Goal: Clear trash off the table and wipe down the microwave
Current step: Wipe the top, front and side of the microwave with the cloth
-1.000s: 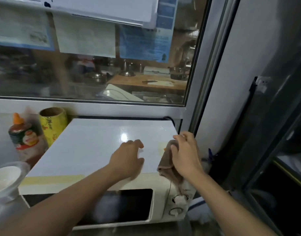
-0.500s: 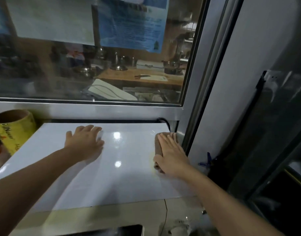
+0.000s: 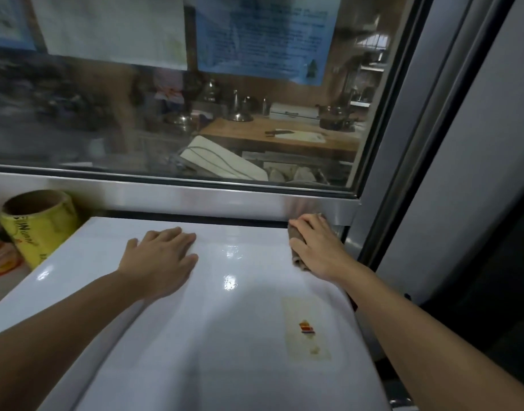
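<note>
At the far left of the frame, a yellow roll (image 3: 40, 229) with a brown cardboard core stood beside the microwave's left edge, and just below it, at the frame's left border, a blurred red-and-white label (image 3: 0, 256) showed; what it belonged to could not be told. The white top of the microwave (image 3: 225, 336) filled the lower middle of the frame, glossy, with two bright light reflections near its centre.

The left hand (image 3: 161, 259) lay palm down on that top, left of centre, its fingers straight and close together and pointing toward the window; it held nothing. The bare left forearm ran down to the lower left corner.

Right of centre, on the lower part of the top, sat a pale yellowish rectangular mark (image 3: 308, 330) with a small orange, red and blue spot inside it.

At the back right corner of the microwave, the right hand (image 3: 315, 247) pressed flat on a brown cloth (image 3: 295, 244), fingers straight and spread over it; the cloth peeked out along the hand's left side and at the fingertips, right up against the metal window sill (image 3: 195, 197). The right forearm reached down to the lower right corner.

Across the upper frame, a window (image 3: 106, 120) carried a white paper (image 3: 112, 28) and a blue notice (image 3: 263, 34), with a kitchen counter visible behind the glass. A grey frame post (image 3: 403, 143) rose at the right.
</note>
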Demonstrator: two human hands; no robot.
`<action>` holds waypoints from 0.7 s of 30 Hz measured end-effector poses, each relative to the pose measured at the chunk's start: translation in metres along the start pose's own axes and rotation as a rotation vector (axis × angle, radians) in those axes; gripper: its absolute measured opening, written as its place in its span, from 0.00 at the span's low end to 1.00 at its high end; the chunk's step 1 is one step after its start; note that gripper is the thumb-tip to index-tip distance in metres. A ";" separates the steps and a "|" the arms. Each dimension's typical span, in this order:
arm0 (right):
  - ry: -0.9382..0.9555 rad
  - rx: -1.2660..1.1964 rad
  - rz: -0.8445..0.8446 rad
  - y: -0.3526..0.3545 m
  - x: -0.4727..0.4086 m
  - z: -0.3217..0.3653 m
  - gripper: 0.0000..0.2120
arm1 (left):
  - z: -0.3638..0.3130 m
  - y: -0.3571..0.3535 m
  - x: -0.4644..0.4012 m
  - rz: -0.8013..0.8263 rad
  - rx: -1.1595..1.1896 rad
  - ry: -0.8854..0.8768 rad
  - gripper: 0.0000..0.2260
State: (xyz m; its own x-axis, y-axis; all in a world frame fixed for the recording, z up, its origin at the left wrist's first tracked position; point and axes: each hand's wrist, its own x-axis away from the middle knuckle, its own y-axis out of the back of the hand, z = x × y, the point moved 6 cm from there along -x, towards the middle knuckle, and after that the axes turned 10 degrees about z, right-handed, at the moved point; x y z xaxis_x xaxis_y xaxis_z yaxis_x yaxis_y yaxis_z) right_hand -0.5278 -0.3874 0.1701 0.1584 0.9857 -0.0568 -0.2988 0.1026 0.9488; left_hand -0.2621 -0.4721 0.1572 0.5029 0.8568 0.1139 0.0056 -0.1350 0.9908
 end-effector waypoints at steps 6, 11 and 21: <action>0.211 0.017 0.141 -0.013 0.009 0.067 0.25 | -0.002 0.002 0.004 0.012 0.040 0.010 0.23; 0.403 -0.057 0.283 -0.031 0.046 0.114 0.29 | 0.010 0.006 0.022 0.008 0.064 0.005 0.22; 0.076 0.047 0.153 -0.028 -0.016 0.081 0.27 | 0.090 0.012 0.070 0.008 0.057 0.145 0.19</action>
State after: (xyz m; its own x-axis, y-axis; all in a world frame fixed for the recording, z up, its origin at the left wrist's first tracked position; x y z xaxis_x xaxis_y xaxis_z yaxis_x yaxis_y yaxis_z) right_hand -0.4457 -0.4165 0.1700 0.0426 0.9968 0.0678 -0.2698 -0.0538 0.9614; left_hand -0.1491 -0.4591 0.1708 0.3731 0.9179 0.1353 0.0534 -0.1668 0.9845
